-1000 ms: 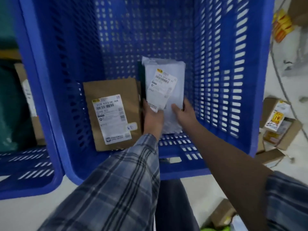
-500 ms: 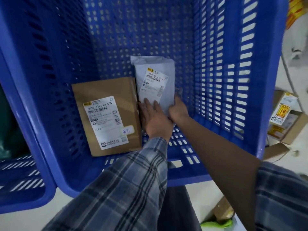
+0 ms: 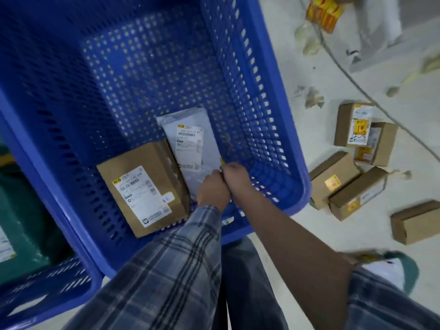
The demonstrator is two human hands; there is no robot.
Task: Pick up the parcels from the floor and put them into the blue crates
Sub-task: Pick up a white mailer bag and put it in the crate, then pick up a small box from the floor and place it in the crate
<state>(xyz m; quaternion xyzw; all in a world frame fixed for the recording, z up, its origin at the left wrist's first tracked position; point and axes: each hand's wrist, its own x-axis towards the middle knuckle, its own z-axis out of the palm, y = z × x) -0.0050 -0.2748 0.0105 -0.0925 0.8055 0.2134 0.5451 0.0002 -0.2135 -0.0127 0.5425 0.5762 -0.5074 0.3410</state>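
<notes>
A big blue crate [image 3: 269,129] fills the view. On its floor lie a brown cardboard parcel [image 3: 145,186] with a white label and, to its right, a grey poly-bag parcel [image 3: 190,141]. Both my hands are inside the crate at the grey parcel's near end. My left hand [image 3: 213,190] covers that end with its back to the camera. My right hand [image 3: 234,177] sits right beside it, touching it, near the crate's right wall. The fingers of both hands curl down out of sight, so any grip on the bag is hidden.
Several brown cardboard parcels [image 3: 345,186] lie on the pale floor right of the crate, one more at the far right [image 3: 415,221]. A second blue crate [image 3: 35,294] holding a green bag stands at the left. A cable [image 3: 357,89] crosses the floor.
The grey parcel has gone from propped up in my hands to lying flat on the crate floor. Both hands have drawn back to its near end. The view swung right, showing more floor.
</notes>
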